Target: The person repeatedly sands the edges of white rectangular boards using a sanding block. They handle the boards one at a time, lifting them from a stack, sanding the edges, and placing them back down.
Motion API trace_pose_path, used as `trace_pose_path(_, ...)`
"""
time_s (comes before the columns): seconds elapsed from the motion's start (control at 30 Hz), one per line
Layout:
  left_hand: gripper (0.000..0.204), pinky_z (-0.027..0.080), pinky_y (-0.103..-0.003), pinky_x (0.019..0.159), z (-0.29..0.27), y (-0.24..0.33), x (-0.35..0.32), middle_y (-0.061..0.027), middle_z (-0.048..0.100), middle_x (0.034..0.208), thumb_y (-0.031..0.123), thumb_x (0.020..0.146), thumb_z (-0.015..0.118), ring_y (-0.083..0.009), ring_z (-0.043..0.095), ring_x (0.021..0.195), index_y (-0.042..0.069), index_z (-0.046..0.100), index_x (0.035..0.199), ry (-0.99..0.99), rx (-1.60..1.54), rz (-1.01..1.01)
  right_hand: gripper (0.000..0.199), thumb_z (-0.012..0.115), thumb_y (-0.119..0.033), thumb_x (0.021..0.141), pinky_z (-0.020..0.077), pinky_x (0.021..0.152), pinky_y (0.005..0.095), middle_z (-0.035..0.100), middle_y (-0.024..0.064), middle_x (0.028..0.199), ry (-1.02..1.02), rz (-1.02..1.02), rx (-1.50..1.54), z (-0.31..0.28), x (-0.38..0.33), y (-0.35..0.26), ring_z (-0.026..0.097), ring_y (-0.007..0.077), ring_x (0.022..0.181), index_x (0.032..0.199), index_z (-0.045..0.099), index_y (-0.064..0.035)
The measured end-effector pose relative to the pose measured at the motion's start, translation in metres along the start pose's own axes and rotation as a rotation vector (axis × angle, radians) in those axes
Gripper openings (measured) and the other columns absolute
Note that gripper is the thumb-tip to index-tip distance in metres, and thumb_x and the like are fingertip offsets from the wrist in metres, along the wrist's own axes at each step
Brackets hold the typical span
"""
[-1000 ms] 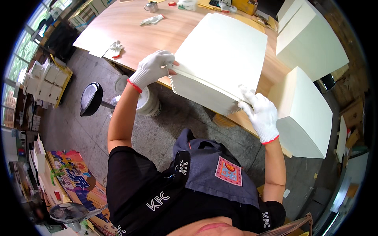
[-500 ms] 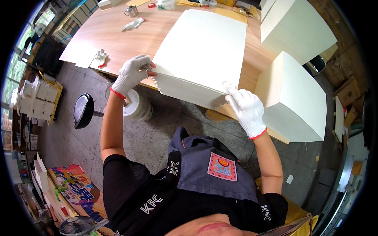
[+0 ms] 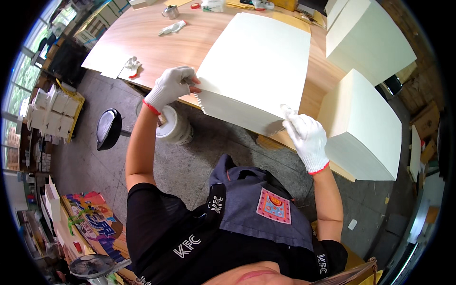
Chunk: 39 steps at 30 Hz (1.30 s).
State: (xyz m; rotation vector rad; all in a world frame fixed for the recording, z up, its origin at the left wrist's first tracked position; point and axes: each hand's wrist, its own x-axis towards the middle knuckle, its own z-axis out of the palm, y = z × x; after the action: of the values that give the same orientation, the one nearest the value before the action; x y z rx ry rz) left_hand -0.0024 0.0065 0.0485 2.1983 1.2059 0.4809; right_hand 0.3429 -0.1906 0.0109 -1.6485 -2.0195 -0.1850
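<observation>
A tall stack of large white paper sheets [image 3: 259,61] lies at the near edge of the table, with fanned sheet edges at its front left corner. My left hand [image 3: 173,88], in a white knitted glove with a red cuff and bare fingertips showing, has its curled fingers on that corner. At the front right corner my right hand [image 3: 306,137], gloved alike, has thumb and fingers closed on the sheet edges. How many sheets each hand grips is hidden.
More white paper stacks [image 3: 373,126] stand to the right and far right. On the wooden table [image 3: 161,45] lie loose gloves [image 3: 172,27] and a metal cup [image 3: 170,12]. A white bucket [image 3: 175,128] and a black stool [image 3: 109,129] stand below the left edge.
The whole view has shifted slightly, so the table and stacks appear farther right and a little lower. Both hands stay at the same corners of the paper stack.
</observation>
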Motion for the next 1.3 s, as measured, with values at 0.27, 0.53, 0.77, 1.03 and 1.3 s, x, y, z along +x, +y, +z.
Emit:
trace_pose_path(0.27,0.014,0.052,-0.026,0.072,-0.004,-0.012,0.014,-0.0024,0.069,0.082,-0.005,0.081,0.075,-0.0091,0.066,0.079,-0.001,0.067,0.092,-0.131,-0.130,-0.100,0.033,0.068,-0.023,0.093,0.0510,0.062,0.0380,0.059,0.0052,0.072,-0.014,0.053,0.061,-0.002,0.003,-0.005,0.063,0.0229,0.069,0.126,0.070,-0.0210)
trace_pose_path(0.53,0.020,0.052,-0.027,0.071,-0.006,-0.015,0.019,-0.0026,0.069,0.081,0.001,0.078,0.082,-0.0098,0.064,0.076,0.000,0.070,0.093,-0.145,-0.068,-0.075,0.034,0.070,-0.022,0.091,0.0511,0.062,0.0374,0.058,0.0044,0.071,0.051,0.027,0.081,0.003,-0.001,-0.001,0.063,0.0219,0.068,0.125,0.070,-0.0204)
trace_pose_path(0.77,0.017,0.052,-0.027,0.067,-0.005,-0.019,0.021,-0.0018,0.064,0.077,-0.005,0.077,0.078,-0.0082,0.060,0.077,-0.003,0.069,0.091,-0.144,-0.088,-0.082,0.036,0.072,-0.019,0.090,0.0502,0.061,0.0355,0.060,0.0024,0.074,0.113,-0.018,0.035,0.012,-0.007,0.000,0.061,0.0211,0.067,0.126,0.071,-0.0191)
trace_pose_path(1.03,0.030,0.052,-0.036,0.069,-0.019,0.005,0.031,-0.0091,0.066,0.078,0.013,0.071,0.088,-0.0212,0.065,0.076,0.005,0.068,0.092,-0.286,0.325,-0.032,0.044,0.070,-0.029,0.091,0.0483,0.052,0.0338,0.056,0.0021,0.071,0.249,-0.134,-0.057,0.019,-0.008,0.004,0.059,0.0179,0.062,0.133,0.064,-0.0177)
trace_pose_path(1.3,0.030,0.049,-0.040,0.069,0.014,0.159,0.022,-0.0077,0.066,0.083,0.017,0.073,0.084,-0.0275,0.065,0.081,0.008,0.063,0.091,0.047,0.607,0.397,0.048,0.068,-0.041,0.093,0.0516,0.072,0.0366,0.067,0.0075,0.090,0.418,0.151,-0.266,-0.083,-0.098,0.077,0.064,0.0264,0.079,0.134,0.065,-0.0168)
